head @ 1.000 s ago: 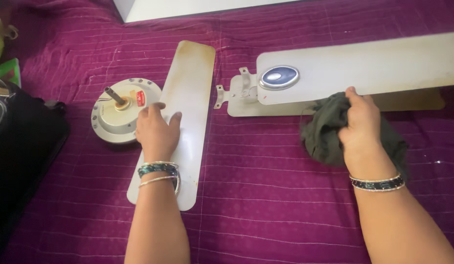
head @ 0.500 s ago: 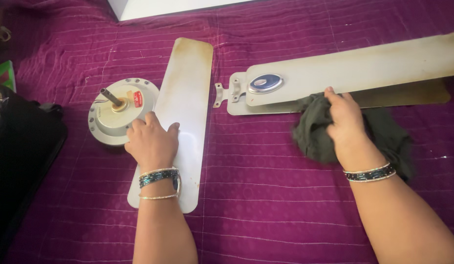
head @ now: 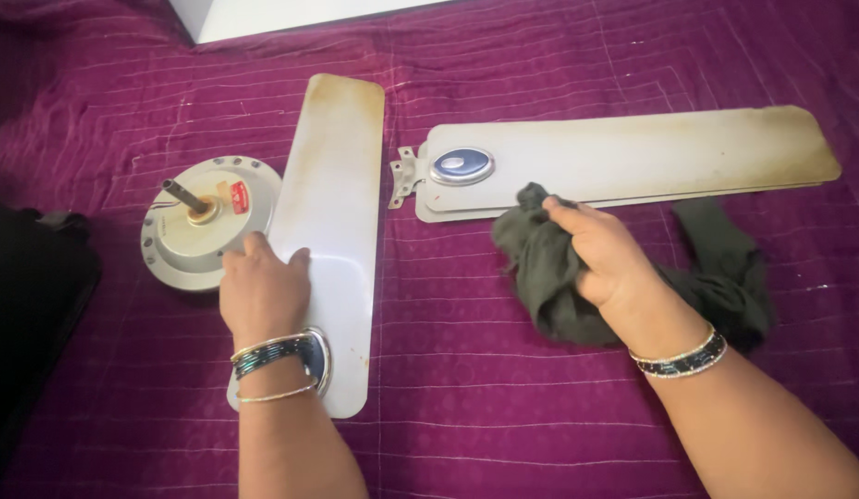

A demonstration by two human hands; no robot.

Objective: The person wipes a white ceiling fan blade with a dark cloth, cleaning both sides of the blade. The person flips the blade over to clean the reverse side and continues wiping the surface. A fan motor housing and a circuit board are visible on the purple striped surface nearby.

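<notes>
While the left hand (head: 263, 291) rests flat and spread on the near fan blade (head: 332, 212) at centre left, as a second ago, the right hand (head: 609, 263), bunching the dark green cloth (head: 549, 277), has slid leftward below the long blade (head: 633, 162) toward its blue badge (head: 462, 165), so wiping seems under way.

The motor hub (head: 206, 236) lies at left, just beside a fan blade (head: 332, 212) under the left hand (head: 261, 294). A second blade (head: 633, 162) lies to the right, with the cloth (head: 549, 268) in the right hand (head: 609, 259) at its near edge, all on the quilted cover (head: 503, 397)
</notes>
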